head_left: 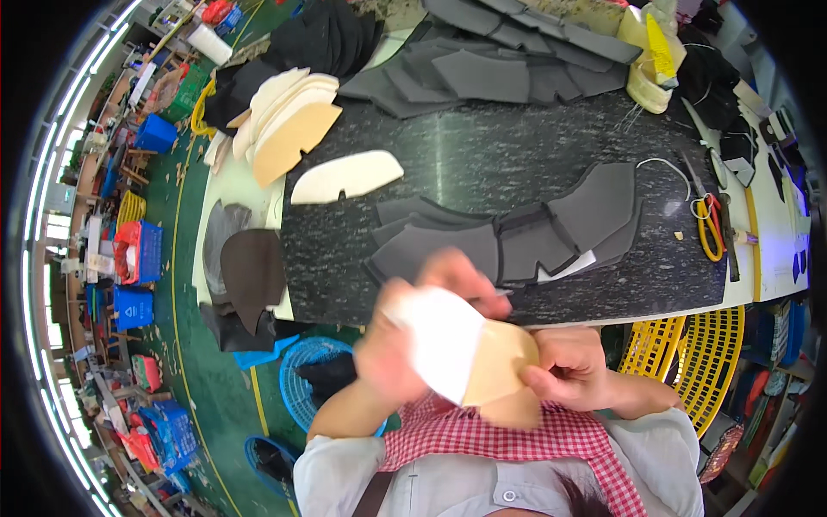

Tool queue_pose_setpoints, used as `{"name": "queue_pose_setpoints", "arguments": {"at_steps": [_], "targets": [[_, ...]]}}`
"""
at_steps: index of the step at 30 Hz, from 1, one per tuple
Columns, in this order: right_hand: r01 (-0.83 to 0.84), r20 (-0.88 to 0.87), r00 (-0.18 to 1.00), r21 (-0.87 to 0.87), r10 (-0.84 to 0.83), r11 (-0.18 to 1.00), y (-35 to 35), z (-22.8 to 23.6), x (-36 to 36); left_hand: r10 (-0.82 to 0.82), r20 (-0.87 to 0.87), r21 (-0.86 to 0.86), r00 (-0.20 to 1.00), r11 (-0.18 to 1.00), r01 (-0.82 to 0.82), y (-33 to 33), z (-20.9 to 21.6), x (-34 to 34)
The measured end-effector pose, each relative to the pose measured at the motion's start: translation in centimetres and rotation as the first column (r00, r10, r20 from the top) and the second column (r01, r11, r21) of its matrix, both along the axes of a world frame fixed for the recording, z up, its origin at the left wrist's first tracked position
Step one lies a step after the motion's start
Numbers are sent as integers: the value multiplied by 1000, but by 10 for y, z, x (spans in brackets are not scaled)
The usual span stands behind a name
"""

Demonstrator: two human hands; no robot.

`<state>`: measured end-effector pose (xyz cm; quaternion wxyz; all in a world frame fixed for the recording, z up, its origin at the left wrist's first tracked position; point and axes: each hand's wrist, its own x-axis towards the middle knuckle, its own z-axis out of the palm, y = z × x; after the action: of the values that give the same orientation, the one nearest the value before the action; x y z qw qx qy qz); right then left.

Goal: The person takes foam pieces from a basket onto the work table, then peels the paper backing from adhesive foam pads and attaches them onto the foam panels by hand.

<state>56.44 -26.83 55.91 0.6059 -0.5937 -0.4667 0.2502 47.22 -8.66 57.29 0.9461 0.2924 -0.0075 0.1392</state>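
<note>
In front of my chest is a cut-out piece, tan (491, 366) on one side with a bright white part (437, 340) on the left. My right hand (573, 369) pinches its tan edge between thumb and fingers. My left hand (388, 345) is closed on the white part, its fingers reaching over the top and blurred by motion. Just beyond, dark grey padded pieces (444, 250), joined by seams, lie overlapping on the black speckled table (517, 138). A single cream cut-out (347, 177) with a notch lies farther left.
Cream and tan cut-outs (297, 138) are stacked at the far left, beside black pieces (323, 39). More grey pieces (482, 76) line the back. Yellow-handled scissors (710, 228) lie on the right. Blue (303, 379) and yellow baskets (711, 362) stand below the table edge.
</note>
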Motion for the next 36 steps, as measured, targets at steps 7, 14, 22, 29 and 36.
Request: {"name": "queue_pose_setpoints", "arguments": {"at_steps": [7, 14, 22, 29, 36], "targets": [[48, 537, 809, -467, 240, 883, -63, -60, -4, 56, 197, 264, 979, 959, -108, 33, 3, 12], [-9, 232, 972, -176, 51, 984, -32, 11, 39, -98, -181, 951, 979, 237, 200, -25, -5, 21], [499, 613, 721, -136, -323, 856, -15, -8, 108, 370, -229, 973, 900, 59, 223, 5, -9, 46], [487, 784, 554, -34, -279, 873, -4, -18, 118, 190, 159, 929, 969, -362, -82, 10, -37, 61], [563, 803, 545, -140, -240, 814, 14, 11, 211, 85, 165, 817, 983, -570, -88, 41, -25, 65]]}}
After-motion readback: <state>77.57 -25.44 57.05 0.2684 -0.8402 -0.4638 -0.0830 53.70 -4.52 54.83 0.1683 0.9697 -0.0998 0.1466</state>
